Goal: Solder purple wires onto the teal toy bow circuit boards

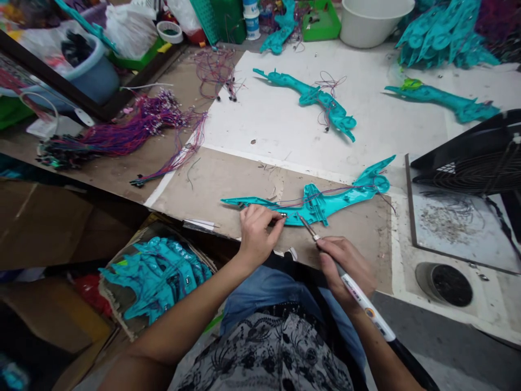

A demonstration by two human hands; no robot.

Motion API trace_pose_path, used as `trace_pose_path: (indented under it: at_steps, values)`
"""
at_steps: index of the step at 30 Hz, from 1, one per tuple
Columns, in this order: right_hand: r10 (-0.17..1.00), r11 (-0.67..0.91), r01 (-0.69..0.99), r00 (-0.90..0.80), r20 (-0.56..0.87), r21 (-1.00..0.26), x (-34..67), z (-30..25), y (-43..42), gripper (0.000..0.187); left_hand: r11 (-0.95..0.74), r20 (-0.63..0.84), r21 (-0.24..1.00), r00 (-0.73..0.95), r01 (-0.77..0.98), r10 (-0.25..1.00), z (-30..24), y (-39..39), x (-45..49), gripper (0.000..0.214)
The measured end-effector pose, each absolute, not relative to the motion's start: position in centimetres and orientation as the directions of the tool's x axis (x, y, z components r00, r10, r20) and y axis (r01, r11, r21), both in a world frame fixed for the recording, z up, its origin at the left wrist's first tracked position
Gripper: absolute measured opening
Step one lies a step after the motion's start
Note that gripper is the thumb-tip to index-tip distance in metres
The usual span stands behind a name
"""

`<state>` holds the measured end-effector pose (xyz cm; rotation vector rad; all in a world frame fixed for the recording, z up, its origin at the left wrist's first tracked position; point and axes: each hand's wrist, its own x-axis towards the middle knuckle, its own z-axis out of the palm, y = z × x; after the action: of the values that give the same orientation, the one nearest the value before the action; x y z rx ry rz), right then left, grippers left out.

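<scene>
A long teal plastic shell [345, 203] lies across the bench edge in front of me, with thin red and dark wires running along it. My left hand [260, 231] rests over its left part, thumb and fingers pinched at a small dark component [284, 215] on the shell. What the other left fingers touch is hidden. In my right hand [348, 269] is a soldering iron [358, 296] with a white handle, gripped like a pen. Its metal tip points at the shell just right of my left fingertips; whether it touches cannot be made out.
Further back lie two more teal shells [309, 95] [439, 100] and a teal stack [443, 35]. Bundled wires [134, 125] spread at left. A black fan [476, 157] and a round tin [445, 285] stand at right. A box of shells [163, 277] sits below the bench edge.
</scene>
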<state>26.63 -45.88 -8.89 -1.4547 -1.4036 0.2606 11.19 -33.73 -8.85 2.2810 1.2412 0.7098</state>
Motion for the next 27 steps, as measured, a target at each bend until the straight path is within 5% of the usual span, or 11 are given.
trace_pose_path:
  at_steps: [7,18,27]
  values:
    - [0.795,0.171,0.53,0.424,0.434,-0.831,27.6,-9.8,-44.0,0.028,-0.506,0.237,0.595,0.465,0.624,0.853,-8.8,-33.8,11.2,0.011]
    - [0.903,0.178,0.49,0.263,0.339,-0.853,26.4,-9.0,-38.6,0.03,-0.51,0.223,0.573,0.476,0.642,0.851,-8.6,-33.8,11.3,0.012]
    - [0.872,0.138,0.398,0.385,0.301,-0.907,25.4,-8.8,-38.3,0.028,-0.581,0.242,0.569,0.557,0.581,0.794,-6.1,-33.1,10.7,0.016]
